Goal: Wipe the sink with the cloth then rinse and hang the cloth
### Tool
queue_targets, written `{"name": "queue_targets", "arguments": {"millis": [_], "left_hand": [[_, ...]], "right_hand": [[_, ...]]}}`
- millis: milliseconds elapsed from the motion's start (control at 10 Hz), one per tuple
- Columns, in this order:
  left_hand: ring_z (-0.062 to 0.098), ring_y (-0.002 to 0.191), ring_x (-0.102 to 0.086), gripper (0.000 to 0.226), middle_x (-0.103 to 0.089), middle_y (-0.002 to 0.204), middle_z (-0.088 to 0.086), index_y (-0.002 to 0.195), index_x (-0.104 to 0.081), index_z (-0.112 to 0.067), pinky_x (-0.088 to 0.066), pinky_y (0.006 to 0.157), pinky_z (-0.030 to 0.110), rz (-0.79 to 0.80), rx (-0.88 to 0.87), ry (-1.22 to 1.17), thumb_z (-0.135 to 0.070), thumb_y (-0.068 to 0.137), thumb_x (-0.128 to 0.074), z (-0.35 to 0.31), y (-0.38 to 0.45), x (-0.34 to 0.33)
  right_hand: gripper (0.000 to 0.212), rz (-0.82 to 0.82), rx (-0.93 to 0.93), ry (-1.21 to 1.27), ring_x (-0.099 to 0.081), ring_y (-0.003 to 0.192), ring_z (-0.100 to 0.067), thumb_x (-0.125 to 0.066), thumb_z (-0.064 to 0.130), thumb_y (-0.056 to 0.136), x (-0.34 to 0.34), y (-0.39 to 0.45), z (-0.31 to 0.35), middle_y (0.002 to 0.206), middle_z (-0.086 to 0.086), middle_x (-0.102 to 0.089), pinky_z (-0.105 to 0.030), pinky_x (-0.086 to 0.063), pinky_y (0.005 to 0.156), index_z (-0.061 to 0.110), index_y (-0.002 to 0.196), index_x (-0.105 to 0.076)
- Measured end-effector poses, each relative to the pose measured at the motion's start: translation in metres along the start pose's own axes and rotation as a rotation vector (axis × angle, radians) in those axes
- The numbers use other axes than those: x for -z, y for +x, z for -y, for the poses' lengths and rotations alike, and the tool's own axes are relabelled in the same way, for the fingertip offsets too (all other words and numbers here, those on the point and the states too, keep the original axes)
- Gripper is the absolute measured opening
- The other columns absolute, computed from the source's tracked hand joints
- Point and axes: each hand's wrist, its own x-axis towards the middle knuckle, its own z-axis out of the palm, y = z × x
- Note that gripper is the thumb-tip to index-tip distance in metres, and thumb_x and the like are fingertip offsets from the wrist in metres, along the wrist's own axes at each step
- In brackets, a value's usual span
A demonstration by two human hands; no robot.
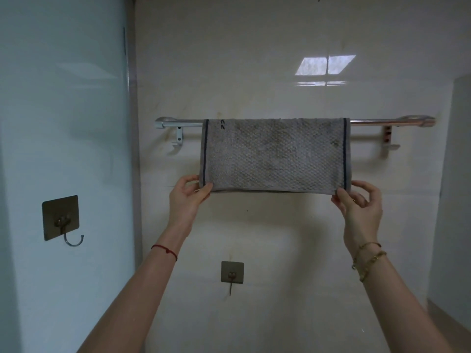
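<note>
In the head view, the grey cloth (275, 154) hangs folded over the metal rail (369, 121) on the wall, and both hands hold it at its lower edge. The left hand (188, 197) pinches the lower left corner between thumb and fingers, and the right hand (359, 202) pinches the lower right corner with thumb and first finger, its other fingers spread loosely. Directly above the two grips, the fold sits on the rail, so the cloth is stretched flat between rail and hands. The sink is not in view, so I cannot tell how it looks. I judge that the hanging is almost done and only the release remains. The risk is a downward pull from the pinches: if one side is pulled more, the cloth could slide around the smooth rail and fall. How much cloth hangs behind the rail is hidden, so an uneven drape may slip off after release. Below the grips, a small hook (232, 276) is on the wall, well apart from the cloth.
</note>
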Motion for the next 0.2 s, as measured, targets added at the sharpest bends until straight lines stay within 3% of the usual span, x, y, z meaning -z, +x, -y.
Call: {"name": "queue_targets", "arguments": {"millis": [100,200], "left_hand": [[0.004,0.072,-0.068,0.038,-0.071,0.090,0.010,0.112,-0.052,-0.006,-0.057,0.073,0.018,-0.007,-0.069,0.100,-0.003,0.082,-0.076,-0.0026,-0.0018,0.0004],[0.004,0.073,-0.069,0.042,-0.071,0.091,0.011,0.114,-0.053,-0.007,-0.056,0.075,0.017,-0.007,-0.089,0.176,-0.005,0.081,-0.078,-0.0060,-0.0013,-0.0005]], "right_hand": [[0.033,0.001,-0.032,0.022,-0.067,0.080,-0.014,-0.065,-0.001,0.087,0.0005,0.0013,0.0002,0.090,-0.006,-0.066,-0.022,-0.057,0.077,0.009,0.114,-0.049],[0.030,0.007,-0.041,-0.011,-0.065,0.084,-0.016,-0.067,0.002,0.087,0.0040,0.0041,0.0008,0.091,-0.004,-0.067,-0.017,-0.056,0.070,0.004,0.114,-0.056]]}}
